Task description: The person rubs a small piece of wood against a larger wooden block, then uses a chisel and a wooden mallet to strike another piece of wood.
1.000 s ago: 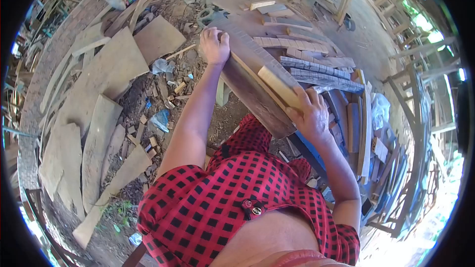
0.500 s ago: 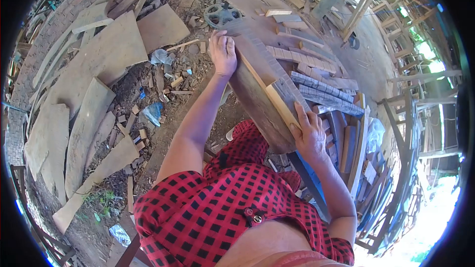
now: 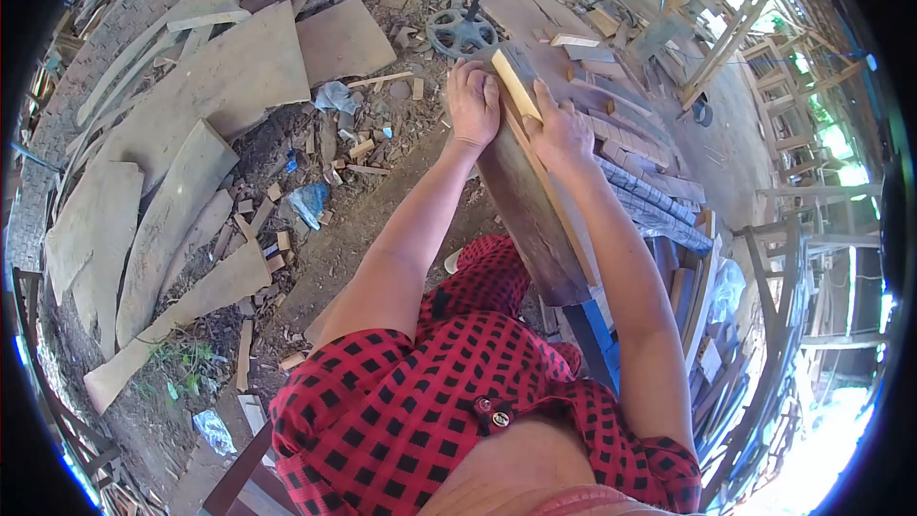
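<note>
On the rough plank [image 3: 530,215], both hands [image 3: 475,100] grip a pale strip [image 3: 517,86].

A pale wooden strip [image 3: 515,83] lies between the left grip [image 3: 473,100] and the right grip [image 3: 562,131]. Both rest on the dark plank [image 3: 531,208].

Left of the dark plank [image 3: 530,220] the room is open: air over a bare dirt strip [image 3: 353,239], only small offcuts [image 3: 358,148] low on the ground. Right side tight: rows of cut blocks [image 3: 650,205] lie just beside the plank, near the right hand [image 3: 562,134]. Just ahead of the left hand [image 3: 473,100] a metal wheel [image 3: 461,33] blocks the way; a pale strip [image 3: 516,84] stands btw. both hands.
</note>
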Available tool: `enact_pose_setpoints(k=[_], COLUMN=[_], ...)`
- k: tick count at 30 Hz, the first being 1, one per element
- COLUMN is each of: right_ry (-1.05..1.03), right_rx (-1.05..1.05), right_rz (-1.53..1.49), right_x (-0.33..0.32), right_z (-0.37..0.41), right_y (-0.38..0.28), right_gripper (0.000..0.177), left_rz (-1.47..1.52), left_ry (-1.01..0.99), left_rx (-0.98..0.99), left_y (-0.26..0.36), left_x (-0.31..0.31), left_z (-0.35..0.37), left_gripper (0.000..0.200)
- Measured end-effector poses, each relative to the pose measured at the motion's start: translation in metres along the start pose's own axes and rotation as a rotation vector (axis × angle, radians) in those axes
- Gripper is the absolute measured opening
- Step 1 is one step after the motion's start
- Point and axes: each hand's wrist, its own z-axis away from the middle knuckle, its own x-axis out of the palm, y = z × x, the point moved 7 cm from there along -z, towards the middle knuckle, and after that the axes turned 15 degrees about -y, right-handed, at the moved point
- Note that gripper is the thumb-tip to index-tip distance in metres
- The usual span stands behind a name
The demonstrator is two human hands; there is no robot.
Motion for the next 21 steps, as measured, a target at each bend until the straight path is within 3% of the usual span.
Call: enact_pose_setpoints(k=[9,12,15,17,19,21], right_ry=[0.071,0.086,0.072,0.161,0.01,0.147], right_rx=[-0.037,-0.009,0.024,-0.061,0.0,-0.059], right_rz=[-0.045,-0.011,-0.073,0.022,-0.072,0.067], right_x=[0.018,0.019,0.02,0.011,0.008,0.009], right_z=[0.193,0.224,0.216,0.186,0.13,0.065], right_y=[0.066,0.076,0.076,0.062,0.048,0.035], right_gripper=[0.063,0.063,0.063,0.062,0.061,0.061], left_rz=[-0.069,-0.047,-0.042,-0.031,0.013,0.012], left_ry=[0.048,0.052,0.053,0.05,0.021,0.029], left_rx=[0.018,0.022,0.026,0.023,-0.018,-0.016], left_y=[-0.004,-0.005,-0.003,-0.003,-0.004,0.0], left_x=[0.001,0.004,0.002,0.001,0.001,-0.002], left_z=[0.001,0.001,0.002,0.002,0.001,0.002], left_gripper=[0.014,0.013,0.013,0.012,0.013,0.013])
